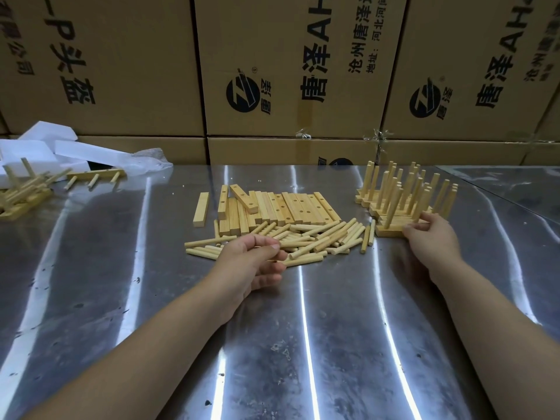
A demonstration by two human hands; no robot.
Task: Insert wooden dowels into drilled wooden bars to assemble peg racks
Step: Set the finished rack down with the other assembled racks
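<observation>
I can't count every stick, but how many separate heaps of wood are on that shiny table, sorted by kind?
Heaps of loose dowels: 1
Heaps of drilled bars: 1
Clusters of finished peg racks: 2, the second at far left
Total: 4

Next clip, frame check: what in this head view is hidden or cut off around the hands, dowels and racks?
Head view:
Whether the left hand grips a dowel: its curled fingers cover the loose dowels beneath.
Right end of the nearest rack: covered by the right hand holding it.
The far-left racks: cut off by the left frame edge.
Lower stacked bars: buried under other bars and dowels.
</observation>
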